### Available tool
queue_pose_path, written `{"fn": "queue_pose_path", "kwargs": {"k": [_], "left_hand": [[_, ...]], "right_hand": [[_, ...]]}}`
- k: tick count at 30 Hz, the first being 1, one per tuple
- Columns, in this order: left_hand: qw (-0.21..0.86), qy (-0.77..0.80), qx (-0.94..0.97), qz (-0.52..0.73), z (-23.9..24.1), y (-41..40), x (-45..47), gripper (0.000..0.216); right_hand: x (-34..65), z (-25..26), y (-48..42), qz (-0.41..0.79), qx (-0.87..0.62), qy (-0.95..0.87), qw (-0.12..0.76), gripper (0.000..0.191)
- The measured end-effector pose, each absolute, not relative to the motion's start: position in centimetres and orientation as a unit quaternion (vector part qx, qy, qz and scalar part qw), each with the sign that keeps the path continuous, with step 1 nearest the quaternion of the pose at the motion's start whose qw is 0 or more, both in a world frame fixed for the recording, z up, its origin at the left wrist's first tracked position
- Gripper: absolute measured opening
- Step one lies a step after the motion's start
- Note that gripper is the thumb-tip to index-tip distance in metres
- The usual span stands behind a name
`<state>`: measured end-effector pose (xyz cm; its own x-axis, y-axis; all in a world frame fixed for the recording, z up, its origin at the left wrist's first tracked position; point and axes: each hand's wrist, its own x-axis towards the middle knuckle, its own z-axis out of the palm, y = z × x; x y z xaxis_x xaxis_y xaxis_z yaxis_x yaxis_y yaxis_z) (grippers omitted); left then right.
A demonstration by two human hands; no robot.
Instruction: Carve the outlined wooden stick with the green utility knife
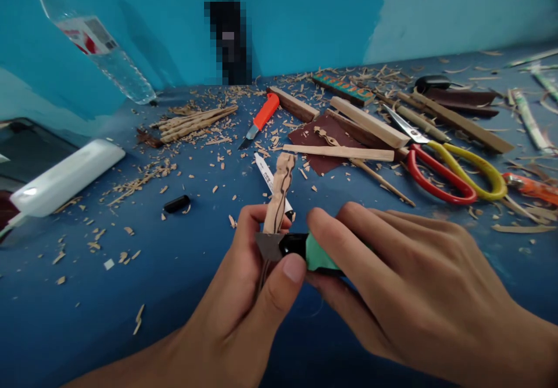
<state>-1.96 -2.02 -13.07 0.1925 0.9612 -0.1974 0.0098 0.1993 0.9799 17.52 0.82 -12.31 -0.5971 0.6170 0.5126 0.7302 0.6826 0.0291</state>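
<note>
Blue table (65,330), wood shavings (139,181), scissors (453,173)

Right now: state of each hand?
Left hand: closed on the carved wooden stick.
Right hand: closed on the green-handled knife.

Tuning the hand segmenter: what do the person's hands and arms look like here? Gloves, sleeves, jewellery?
Left hand and right hand are both bare: no gloves, rings or tape. Nails short, unpainted. Left forearm and right wrist show no sleeve, watch or band within frame.
</note>
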Motion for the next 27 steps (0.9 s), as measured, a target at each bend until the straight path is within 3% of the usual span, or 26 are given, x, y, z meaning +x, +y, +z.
{"fn": "queue_pose_path", "kwargs": {"k": [12,27], "left_hand": [[0.541,0.544,0.493,0.411,-13.9,-1.7,-0.7,0.033],[0.577,0.547,0.494,0.351,-14.7,-1.0,-1.2,0.031]], "right_hand": [[17.7,-13.0,0.6,-0.107,-0.400,-0.879,0.237,0.029],[16.7,-13.5,0.3,-0.138,-0.479,-0.850,0.169,0.026]]}}
